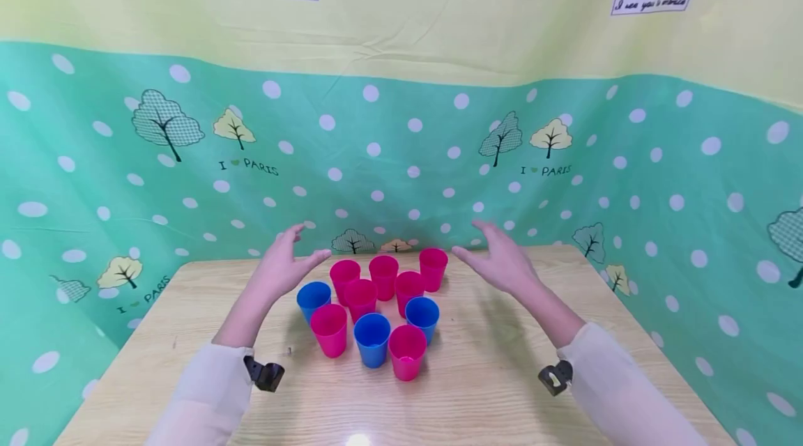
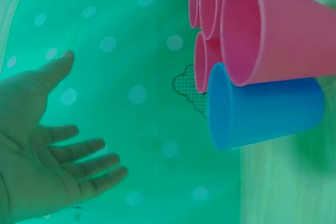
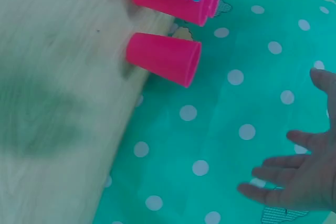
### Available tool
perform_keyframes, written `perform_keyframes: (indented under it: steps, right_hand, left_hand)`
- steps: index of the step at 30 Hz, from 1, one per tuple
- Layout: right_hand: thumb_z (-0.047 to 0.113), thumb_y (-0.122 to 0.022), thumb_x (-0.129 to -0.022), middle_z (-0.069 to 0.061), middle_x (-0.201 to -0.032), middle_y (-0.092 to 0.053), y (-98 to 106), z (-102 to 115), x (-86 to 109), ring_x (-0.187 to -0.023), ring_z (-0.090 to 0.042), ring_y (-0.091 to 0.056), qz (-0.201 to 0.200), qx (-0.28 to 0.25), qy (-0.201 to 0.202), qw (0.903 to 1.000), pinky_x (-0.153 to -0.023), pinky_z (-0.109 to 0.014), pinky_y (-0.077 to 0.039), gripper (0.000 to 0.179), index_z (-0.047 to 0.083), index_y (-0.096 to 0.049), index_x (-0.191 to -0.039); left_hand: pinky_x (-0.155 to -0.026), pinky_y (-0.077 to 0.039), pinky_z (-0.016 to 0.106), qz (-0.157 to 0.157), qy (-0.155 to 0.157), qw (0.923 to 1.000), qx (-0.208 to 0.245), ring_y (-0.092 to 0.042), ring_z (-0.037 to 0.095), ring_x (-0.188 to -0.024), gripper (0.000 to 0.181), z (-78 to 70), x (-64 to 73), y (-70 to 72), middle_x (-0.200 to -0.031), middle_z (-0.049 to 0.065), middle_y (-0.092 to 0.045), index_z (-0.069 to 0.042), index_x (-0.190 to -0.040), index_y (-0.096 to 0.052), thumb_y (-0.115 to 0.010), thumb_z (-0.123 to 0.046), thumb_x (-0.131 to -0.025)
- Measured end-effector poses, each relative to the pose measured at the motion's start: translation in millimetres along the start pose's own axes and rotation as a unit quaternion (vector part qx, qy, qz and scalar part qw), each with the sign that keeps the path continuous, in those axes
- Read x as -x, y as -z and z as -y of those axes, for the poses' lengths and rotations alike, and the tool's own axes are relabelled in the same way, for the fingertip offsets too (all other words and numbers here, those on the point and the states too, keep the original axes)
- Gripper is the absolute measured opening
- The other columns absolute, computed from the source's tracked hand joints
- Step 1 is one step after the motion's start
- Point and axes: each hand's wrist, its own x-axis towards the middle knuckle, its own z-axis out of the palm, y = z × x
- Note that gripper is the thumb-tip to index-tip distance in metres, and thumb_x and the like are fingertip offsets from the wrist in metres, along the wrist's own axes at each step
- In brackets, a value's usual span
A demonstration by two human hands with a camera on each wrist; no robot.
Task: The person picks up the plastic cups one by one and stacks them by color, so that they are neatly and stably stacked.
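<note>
Several pink cups and three blue cups stand upright, mouths up, grouped on the wooden table point(image 1: 489, 390). At the front of the group are a pink cup point(image 1: 408, 355) and a blue cup point(image 1: 373, 341). My left hand point(image 1: 282, 268) hovers left of the group, fingers spread and holding nothing. Nearest to it are a blue cup point(image 2: 273, 111) and a pink cup point(image 2: 294, 32). To the right of the cups, my right hand point(image 1: 502, 261) hangs in the air, also spread and holding nothing. A pink cup point(image 3: 163, 59) at the back right is nearest to it.
Behind the table hangs a green and yellow cloth point(image 1: 401, 125) with white dots and printed trees. It also runs along both sides. A small black camera point(image 1: 268, 376) sits on the left wrist and another camera point(image 1: 555, 378) on the right.
</note>
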Motion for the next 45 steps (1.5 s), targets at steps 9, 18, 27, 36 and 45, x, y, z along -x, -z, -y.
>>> perform_keyframes:
  steps: [9, 18, 27, 36, 45]
  right_hand:
    - [0.049, -0.06, -0.086, -0.012, -0.143, -0.044, -15.9, -7.4, 12.5, -0.132, -0.036, -0.039, 0.029, -0.068, 0.025, 0.997, -0.103, -0.055, -0.037, 0.07, 0.01, -0.039, -0.14]
    - [0.049, -0.064, -0.084, -0.009, -0.137, -0.051, -31.9, -17.2, 24.9, -0.128, -0.033, -0.045, 0.046, -0.096, 0.045, 0.9933, -0.1, -0.052, -0.042, 0.066, 0.012, -0.046, -0.136]
    - [0.043, -0.068, -0.082, -0.004, -0.134, -0.053, -49.0, -20.0, 37.3, -0.123, -0.031, -0.049, 0.077, -0.127, 0.053, 0.9875, -0.096, -0.05, -0.046, 0.061, 0.015, -0.05, -0.132]
    - [0.034, -0.071, -0.081, -0.007, -0.13, -0.056, -60.6, -21.2, 42.0, -0.12, -0.032, -0.05, 0.108, -0.155, 0.063, 0.9799, -0.092, -0.052, -0.047, 0.055, 0.013, -0.053, -0.129]
    - [0.04, -0.072, -0.08, -0.004, -0.126, -0.058, -68.8, -24.3, 41.5, -0.117, -0.029, -0.051, 0.12, -0.161, 0.06, 0.9777, -0.09, -0.05, -0.048, 0.059, 0.014, -0.053, -0.13]
  left_hand:
    - [-0.1, -0.04, 0.055, 0.033, 0.039, 0.9923, 0.112, -0.039, 0.044, -0.13, 0.088, 7.0, 15.6, -5.7, -0.143, 0.022, -0.038, -0.007, -0.146, -0.023, -0.063, -0.053, -0.082]
    - [-0.095, -0.048, 0.046, 0.043, 0.019, 0.9867, 0.156, -0.05, 0.038, -0.122, 0.073, 17.4, 31.3, -18.1, -0.135, 0.019, -0.05, -0.005, -0.139, -0.038, -0.066, -0.044, -0.083]
    - [-0.087, -0.053, 0.04, 0.051, 0.031, 0.9839, 0.168, -0.055, 0.032, -0.115, 0.067, 21.3, 50.7, -28.3, -0.129, 0.015, -0.055, -0.01, -0.135, -0.044, -0.068, -0.044, -0.082]
    - [-0.083, -0.054, 0.034, 0.05, 0.03, 0.9794, 0.193, -0.059, 0.024, -0.105, 0.059, 19.8, 67.8, -39.6, -0.119, 0.013, -0.06, -0.007, -0.128, -0.05, -0.072, -0.034, -0.081]
    - [-0.081, -0.051, 0.026, 0.054, 0.024, 0.9746, 0.216, -0.059, 0.02, -0.097, 0.052, 9.5, 81.4, -53.5, -0.113, 0.01, -0.061, -0.007, -0.123, -0.054, -0.074, -0.026, -0.079]
